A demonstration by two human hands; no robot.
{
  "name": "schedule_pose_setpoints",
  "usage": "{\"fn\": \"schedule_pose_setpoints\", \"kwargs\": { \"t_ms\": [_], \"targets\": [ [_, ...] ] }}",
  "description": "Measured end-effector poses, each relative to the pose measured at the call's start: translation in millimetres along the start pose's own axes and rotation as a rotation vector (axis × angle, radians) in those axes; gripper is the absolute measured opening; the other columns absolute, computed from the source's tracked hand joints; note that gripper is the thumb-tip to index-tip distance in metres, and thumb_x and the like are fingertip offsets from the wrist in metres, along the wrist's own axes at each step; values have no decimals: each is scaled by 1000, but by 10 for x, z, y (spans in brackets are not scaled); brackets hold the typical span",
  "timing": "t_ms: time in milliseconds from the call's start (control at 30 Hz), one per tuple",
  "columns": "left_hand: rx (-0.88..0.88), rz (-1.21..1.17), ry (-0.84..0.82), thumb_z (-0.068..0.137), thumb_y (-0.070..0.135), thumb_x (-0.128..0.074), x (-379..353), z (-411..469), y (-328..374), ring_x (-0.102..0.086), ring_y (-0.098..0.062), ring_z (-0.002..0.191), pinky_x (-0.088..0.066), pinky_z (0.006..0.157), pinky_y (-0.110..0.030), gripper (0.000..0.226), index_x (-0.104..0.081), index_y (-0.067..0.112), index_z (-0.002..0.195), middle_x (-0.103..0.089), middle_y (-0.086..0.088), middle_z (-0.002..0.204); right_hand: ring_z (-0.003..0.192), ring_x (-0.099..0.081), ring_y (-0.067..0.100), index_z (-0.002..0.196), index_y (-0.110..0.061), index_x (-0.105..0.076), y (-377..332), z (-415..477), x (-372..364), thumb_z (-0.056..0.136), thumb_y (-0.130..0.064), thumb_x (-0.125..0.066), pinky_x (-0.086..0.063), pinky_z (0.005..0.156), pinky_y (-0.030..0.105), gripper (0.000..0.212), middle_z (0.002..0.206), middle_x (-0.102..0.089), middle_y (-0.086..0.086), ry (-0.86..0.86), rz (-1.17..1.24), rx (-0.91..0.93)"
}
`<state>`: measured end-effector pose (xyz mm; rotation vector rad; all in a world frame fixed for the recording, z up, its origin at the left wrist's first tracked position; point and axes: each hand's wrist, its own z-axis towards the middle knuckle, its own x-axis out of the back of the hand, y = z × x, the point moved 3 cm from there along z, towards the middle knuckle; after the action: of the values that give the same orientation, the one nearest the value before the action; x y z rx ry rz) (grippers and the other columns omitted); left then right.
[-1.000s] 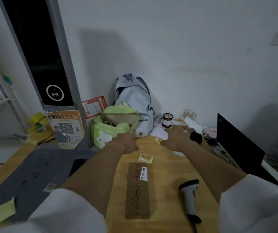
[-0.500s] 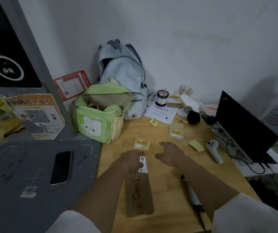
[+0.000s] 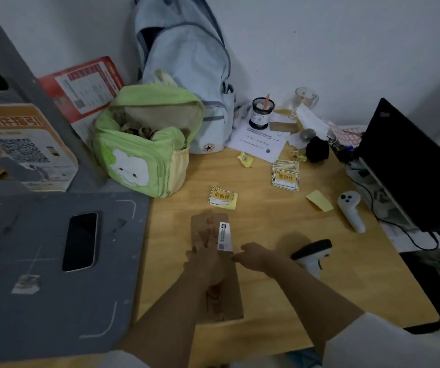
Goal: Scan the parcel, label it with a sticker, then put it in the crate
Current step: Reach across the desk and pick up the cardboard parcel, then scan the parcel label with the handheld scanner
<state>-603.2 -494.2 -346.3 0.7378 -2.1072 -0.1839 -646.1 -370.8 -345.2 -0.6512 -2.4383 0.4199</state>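
The parcel [image 3: 214, 264], a long flat brown cardboard piece with red handwriting and a small white label [image 3: 225, 236] near its far end, lies flat on the wooden worktop [image 3: 266, 213], its long axis running away from the person. The left hand [image 3: 203, 261] rests flat on the parcel's middle, fingers spread, pinning it without gripping. The right hand [image 3: 253, 257] hovers just right of the parcel, loosely curled, clamped on nothing. Right of the parcel lies the scanner [image 3: 311, 252]; beyond the parcel's far end sits a yellow sticker [image 3: 222, 197]. The parcel looks light, stiff and thin, so it is probably best pinched along its long edges, clear of the label.
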Motion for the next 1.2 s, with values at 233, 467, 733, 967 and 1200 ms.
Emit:
{"fn": "schedule_pose_setpoints", "kwargs": {
  "t_ms": [233, 467, 733, 967, 1200],
  "targets": [
    [28, -31, 26, 70, 55, -69, -276, 90, -69, -6, -43, 142, -29, 110, -49, 123, 19, 17, 148, 35, -8, 153, 132, -42, 28, 140, -21, -44, -3, 11, -259, 86, -58, -51, -31, 113, 42, 66, 147, -44, 7, -194, 520, -115],
    [111, -240, 148, 50, 55, -81, -318, 106, -180, -9, -39, 143, -29, 109, -52, 138, 11, 19, 146, 24, -5, 156, 119, -50, 19, 140, -11, -46, -177, -213, -202, 90, -45, -57, -41, 61, 14, 61, 144, -49, 8, -160, 538, 26],
    [42, -974, 85, 36, 23, -87, -149, -28, -281, -50, -27, 115, -52, 83, -38, 122, -22, 21, 139, -39, -9, 137, 81, -56, 5, 128, -15, -61, -86, -315, -102, 91, -26, -60, -41, 51, 11, 39, 130, -59, 5, 146, 712, 122],
    [91, -1239, -39, 68, -5, -66, -121, -137, -476, -52, -9, 88, -39, 61, -29, 81, -37, 31, 134, -54, 19, 96, 85, -63, 17, 116, -18, -67, 576, -438, 294, 87, -19, -58, -54, 73, 32, 30, 118, -64, 8, 875, 111, 29],
    [98, -1188, -61, 73, -1, -61, -143, -174, -521, -53, -5, 89, -37, 63, -28, 59, -47, 48, 104, -60, 21, 96, 120, -48, 37, 129, -1, -43, 1388, -353, 425, 90, -46, -48, -41, 100, 46, 60, 133, -47, 20, 877, 128, -422]
  ]
}}
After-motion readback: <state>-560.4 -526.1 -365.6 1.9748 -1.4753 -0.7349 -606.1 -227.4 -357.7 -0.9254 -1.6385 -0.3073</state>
